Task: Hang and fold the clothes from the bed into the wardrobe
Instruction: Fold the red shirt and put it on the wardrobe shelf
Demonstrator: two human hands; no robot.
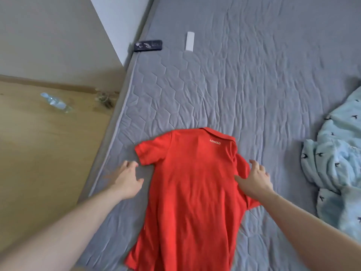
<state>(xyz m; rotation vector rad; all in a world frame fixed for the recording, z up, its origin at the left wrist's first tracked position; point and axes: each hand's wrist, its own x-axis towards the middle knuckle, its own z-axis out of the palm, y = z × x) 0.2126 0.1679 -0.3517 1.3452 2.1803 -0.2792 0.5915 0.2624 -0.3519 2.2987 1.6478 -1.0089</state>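
Left grip: my left hand (128, 179) is spread, fingers loosely apart and holding nothing; it sits over the bed just beside the shirt's left sleeve, near the bed's left edge. I cannot tell whether the fingertips touch the sleeve hem.
Right grip: my right hand (255, 179) is spread too, fingers straight and fanned; the thumb lies on the shirt's body and the palm rests on the bunched right sleeve. It presses, not pinches.
Shirt: the red short-sleeved polo shirt of knit fabric (192, 188) lies back-up on the grey quilted bed (244, 85), towards its near left part.
Direction: collar points away from me, hem towards me and out of view at the bottom; the long axis runs roughly along the bed's left edge. The left sleeve is flat and spread out; the right sleeve is folded in and rumpled.
Writing: "MINISO" in small pale letters just below the collar.
On the bed: a white slim rectangular remote (189, 41) and a dark flat rectangular case with pale print (147, 45) near the far left edge; a crumpled pale blue cloth with small dark bird prints (338, 159) at the right edge.
Floor: a clear plastic bottle (56, 102) lying on the wooden floor (45, 143), left of the bed.
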